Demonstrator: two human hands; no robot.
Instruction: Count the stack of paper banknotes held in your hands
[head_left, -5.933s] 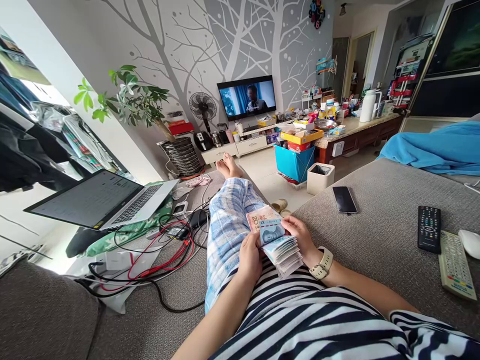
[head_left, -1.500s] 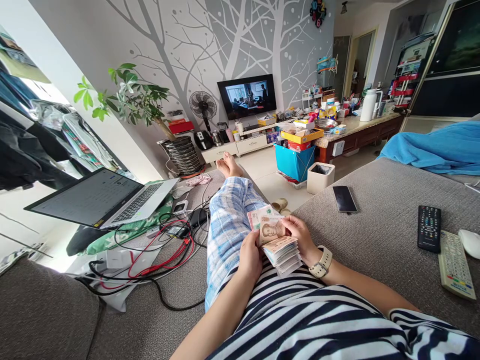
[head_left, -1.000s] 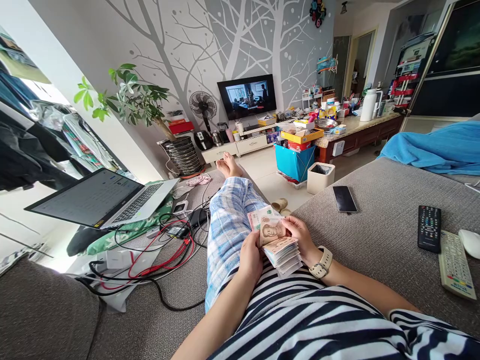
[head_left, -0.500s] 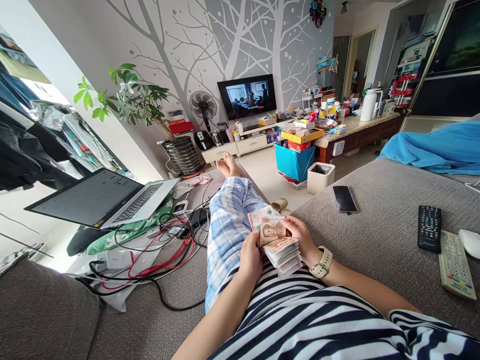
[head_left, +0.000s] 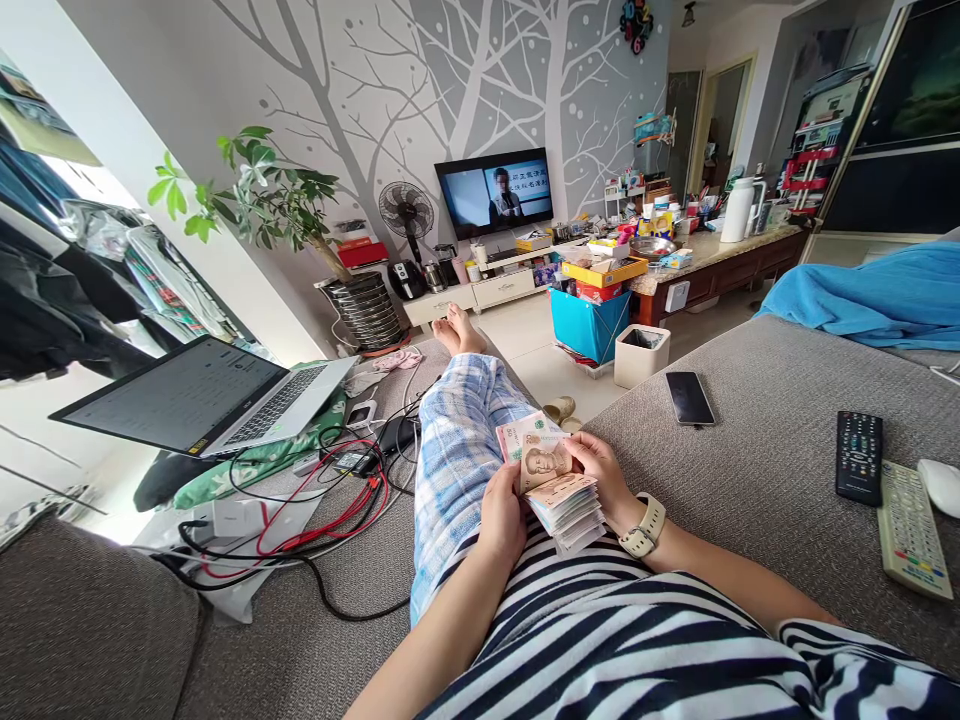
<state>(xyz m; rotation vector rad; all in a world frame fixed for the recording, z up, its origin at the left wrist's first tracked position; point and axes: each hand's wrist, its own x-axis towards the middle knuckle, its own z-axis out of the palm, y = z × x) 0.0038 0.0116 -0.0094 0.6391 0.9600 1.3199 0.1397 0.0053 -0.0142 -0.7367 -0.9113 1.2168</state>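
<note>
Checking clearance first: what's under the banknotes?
Trousers show beyond the far edge of the banknotes, and the shirt at their near edge. What lies directly beneath is covered by them, so cannot be seen.

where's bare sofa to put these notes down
For the banknotes, the widest bare patch of sofa lies between the phone, the black remote and the watch. Another bare strip lies between the phone and the blue cloth. Left of the legs it is crowded: laptop, tangled cables.
</note>
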